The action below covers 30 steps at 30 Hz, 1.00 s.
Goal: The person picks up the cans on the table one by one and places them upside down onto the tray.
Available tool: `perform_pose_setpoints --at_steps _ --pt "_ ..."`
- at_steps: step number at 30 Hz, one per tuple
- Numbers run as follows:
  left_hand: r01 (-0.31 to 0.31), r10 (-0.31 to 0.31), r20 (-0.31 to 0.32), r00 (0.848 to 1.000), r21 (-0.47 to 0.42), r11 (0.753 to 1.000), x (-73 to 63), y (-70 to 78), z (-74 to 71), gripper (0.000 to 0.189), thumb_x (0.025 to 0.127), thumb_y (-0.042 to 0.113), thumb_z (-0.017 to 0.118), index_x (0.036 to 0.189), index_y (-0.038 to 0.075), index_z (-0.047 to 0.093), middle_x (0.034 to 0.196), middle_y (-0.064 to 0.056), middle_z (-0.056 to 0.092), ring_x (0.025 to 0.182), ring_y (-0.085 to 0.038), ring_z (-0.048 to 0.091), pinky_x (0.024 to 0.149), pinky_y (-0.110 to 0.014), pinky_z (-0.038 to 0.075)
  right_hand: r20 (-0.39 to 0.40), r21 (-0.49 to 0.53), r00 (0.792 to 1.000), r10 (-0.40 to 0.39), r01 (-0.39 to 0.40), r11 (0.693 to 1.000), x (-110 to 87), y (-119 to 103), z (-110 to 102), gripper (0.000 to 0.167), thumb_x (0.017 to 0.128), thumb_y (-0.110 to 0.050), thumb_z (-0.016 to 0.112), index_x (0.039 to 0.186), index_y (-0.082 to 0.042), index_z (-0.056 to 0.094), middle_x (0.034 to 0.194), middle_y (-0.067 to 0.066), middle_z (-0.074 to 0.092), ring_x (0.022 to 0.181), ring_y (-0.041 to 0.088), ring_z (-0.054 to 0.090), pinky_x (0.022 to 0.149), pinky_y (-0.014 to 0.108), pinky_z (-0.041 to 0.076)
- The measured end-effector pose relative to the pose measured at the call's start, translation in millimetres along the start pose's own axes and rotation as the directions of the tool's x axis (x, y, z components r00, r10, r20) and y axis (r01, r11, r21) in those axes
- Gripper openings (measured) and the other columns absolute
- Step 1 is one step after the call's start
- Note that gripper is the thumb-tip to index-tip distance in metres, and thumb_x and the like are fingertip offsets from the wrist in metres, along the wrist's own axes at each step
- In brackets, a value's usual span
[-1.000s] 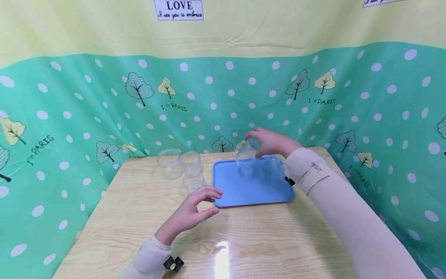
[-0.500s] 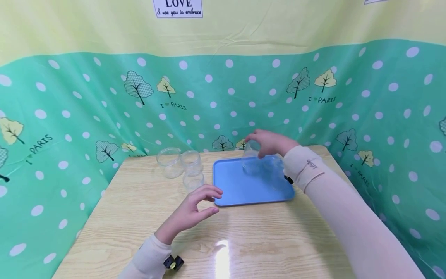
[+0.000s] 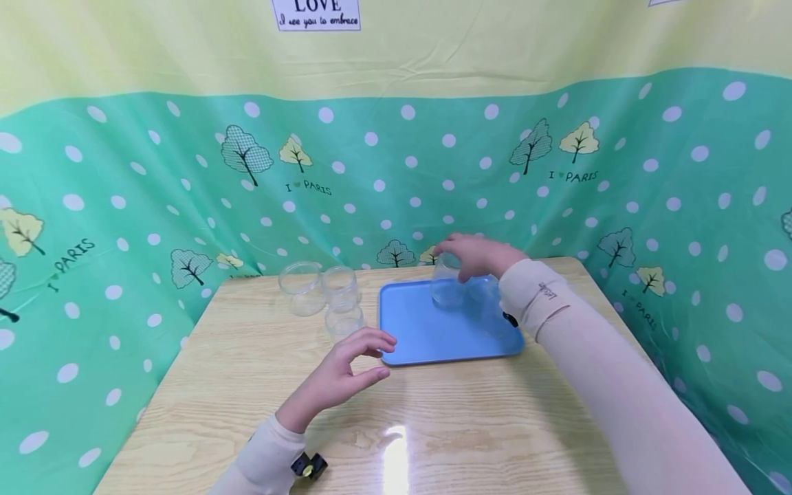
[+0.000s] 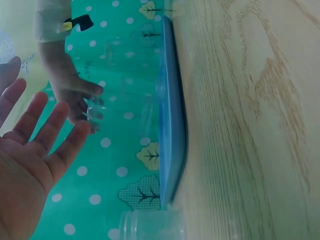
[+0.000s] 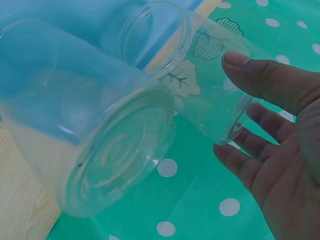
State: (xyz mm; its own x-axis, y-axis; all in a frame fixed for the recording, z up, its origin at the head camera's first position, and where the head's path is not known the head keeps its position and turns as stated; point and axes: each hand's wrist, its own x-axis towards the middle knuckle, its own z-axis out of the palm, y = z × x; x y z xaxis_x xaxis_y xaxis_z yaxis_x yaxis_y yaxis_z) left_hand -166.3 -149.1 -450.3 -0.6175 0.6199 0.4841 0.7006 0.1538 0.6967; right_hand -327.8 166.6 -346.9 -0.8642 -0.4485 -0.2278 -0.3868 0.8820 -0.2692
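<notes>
My right hand (image 3: 479, 256) holds a clear jar (image 5: 210, 82) by its base end, thumb on one side and fingers on the other. This jar is upside down over the back of the blue tray (image 3: 414, 337); whether its rim touches the tray I cannot tell. Beside it, to the right, a second clear jar (image 5: 85, 115) stands upside down on the tray, partly behind my right wrist in the head view. My left hand (image 3: 340, 371) holds nothing, its fingers loosely bent near the tray's front left corner.
Left of the tray, a wide clear jar (image 3: 300, 292) stands on the wooden table (image 3: 247, 371), next to a narrower clear jar (image 3: 339, 285) and a small clear jar (image 3: 344, 322). A green dotted curtain (image 3: 346, 179) rises behind the table and at both sides.
My right hand has shifted the held jar slightly right and lower, and the jar now stands straighter over the tray. The left hand stays where it was.
</notes>
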Motion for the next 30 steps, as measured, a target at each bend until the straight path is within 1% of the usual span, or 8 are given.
perform_pose_setpoints --at_steps 4,7,11,15,17,22,25,30 --pt "-0.002 0.002 0.005 1.000 0.000 1.000 0.5 -0.3 0.6 0.032 0.095 0.010 0.074 0.124 0.020 0.065 0.133 -0.015 0.061 0.122 -0.019 0.060 0.095 -0.045 0.059 0.009 0.010 1.000 0.009 -0.009 1.000 0.8 -1 2 0.083 0.082 0.006 0.078 0.150 -0.032 0.050 0.162 0.007 0.036 0.147 0.036 0.037 0.102 0.052 0.054" --pt "-0.005 0.005 0.007 1.000 0.001 1.000 1.0 -0.4 0.3 0.032 0.095 0.010 0.074 0.124 0.019 0.064 0.133 -0.015 0.062 0.122 -0.019 0.060 0.095 -0.044 0.059 0.011 0.020 1.000 -0.008 0.008 1.000 -1.5 -3 1 0.083 0.081 0.009 0.076 0.150 -0.031 0.051 0.162 0.009 0.035 0.146 0.038 0.037 0.099 0.053 0.056" --pt "-0.007 0.007 0.009 1.000 0.007 1.000 1.5 -0.5 -0.5 0.032 0.095 0.011 0.074 0.125 0.020 0.064 0.134 -0.006 0.062 0.122 -0.019 0.060 0.095 -0.043 0.059 0.012 0.024 1.000 -0.020 0.019 1.000 -4.0 -6 1 0.083 0.080 0.010 0.075 0.150 -0.029 0.051 0.162 0.011 0.035 0.146 0.040 0.037 0.098 0.054 0.056" --pt "-0.010 0.010 0.013 1.000 0.009 1.000 1.7 -0.7 -1.3 0.032 0.095 0.011 0.074 0.125 0.020 0.064 0.135 -0.002 0.061 0.122 -0.018 0.060 0.095 -0.045 0.059 0.022 0.027 1.000 0.000 -0.001 1.000 -2.4 -8 1 0.083 0.081 0.010 0.075 0.150 -0.029 0.051 0.163 0.011 0.034 0.147 0.039 0.036 0.100 0.055 0.055" --pt "-0.017 0.017 0.011 1.000 0.008 1.000 1.7 -0.8 -1.5 0.033 0.095 0.010 0.074 0.125 0.020 0.064 0.134 -0.002 0.061 0.122 -0.018 0.060 0.094 -0.045 0.059 0.025 0.026 1.000 0.010 -0.011 1.000 -0.8 -7 2 0.084 0.081 0.010 0.075 0.151 -0.030 0.050 0.163 0.010 0.034 0.148 0.038 0.035 0.101 0.056 0.054" --pt "-0.036 0.036 0.006 0.999 0.007 0.999 1.9 -1.0 -0.2 0.035 0.093 0.005 0.074 0.125 0.018 0.064 0.133 -0.011 0.062 0.121 -0.019 0.060 0.093 -0.044 0.059 0.028 0.012 0.999 0.021 -0.021 1.000 3.3 -5 4 0.084 0.080 0.009 0.076 0.150 -0.032 0.051 0.163 0.009 0.035 0.148 0.038 0.035 0.103 0.058 0.052" --pt "-0.027 0.027 0.000 1.000 0.010 1.000 1.7 -0.3 1.1 0.036 0.092 0.004 0.075 0.124 0.016 0.065 0.132 -0.011 0.062 0.121 -0.020 0.061 0.093 -0.044 0.059 0.035 -0.005 0.999 0.013 -0.013 1.000 5.0 -4 5 0.084 0.081 0.009 0.075 0.150 -0.030 0.051 0.163 0.009 0.035 0.148 0.038 0.036 0.103 0.058 0.052" --pt "-0.008 0.009 -0.013 1.000 0.015 1.000 1.0 0.7 2.6 0.037 0.089 -0.002 0.076 0.121 0.012 0.065 0.130 -0.014 0.062 0.120 -0.021 0.061 0.092 -0.048 0.059 0.036 -0.016 0.999 0.004 -0.004 1.000 7.9 -1 7 0.084 0.081 0.009 0.074 0.151 -0.030 0.050 0.163 0.010 0.034 0.148 0.038 0.036 0.102 0.055 0.053"
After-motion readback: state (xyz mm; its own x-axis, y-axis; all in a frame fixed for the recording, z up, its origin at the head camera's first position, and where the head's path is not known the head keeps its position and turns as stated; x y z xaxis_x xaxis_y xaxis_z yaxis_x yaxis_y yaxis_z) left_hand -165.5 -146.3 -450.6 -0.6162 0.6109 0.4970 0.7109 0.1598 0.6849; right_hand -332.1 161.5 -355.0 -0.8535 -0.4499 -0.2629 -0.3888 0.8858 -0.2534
